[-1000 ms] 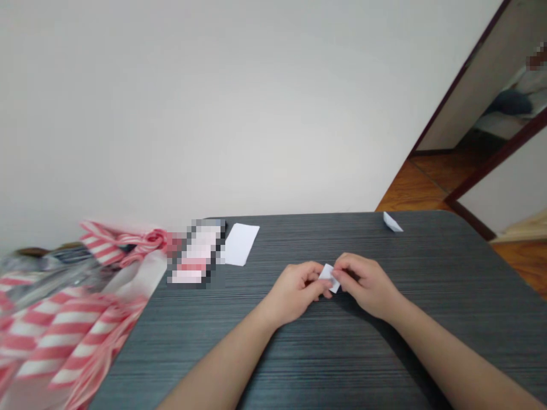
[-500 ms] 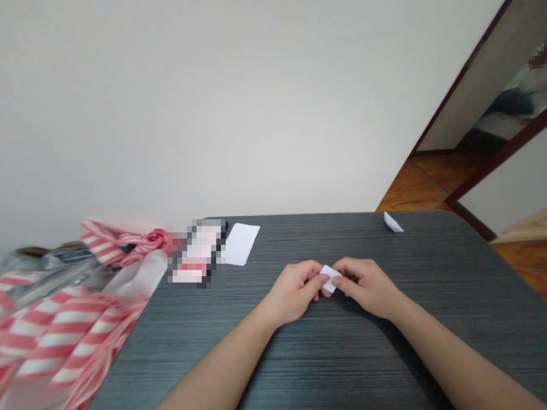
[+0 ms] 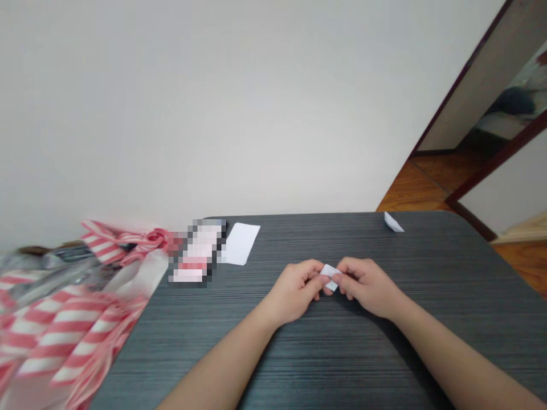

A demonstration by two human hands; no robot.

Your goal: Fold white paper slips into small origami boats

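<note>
A small folded piece of white paper is pinched between my two hands, just above the dark wood-grain table. My left hand grips its left side with the fingertips. My right hand holds its right side, and the fingers cover part of it. A small folded white paper shape sits near the table's far edge, beyond my right hand. A flat white paper sheet lies at the far edge, left of my hands.
A pixelated, blurred pink-and-white item lies beside the white sheet. A pink-and-white striped bag with a knotted top fills the left side, overhanging the table's edge. A wall rises behind the table; a doorway and wooden floor show at right.
My hands have drawn slightly closer together around the folded paper, and my right fingers have shifted on it. The other objects have not moved.
</note>
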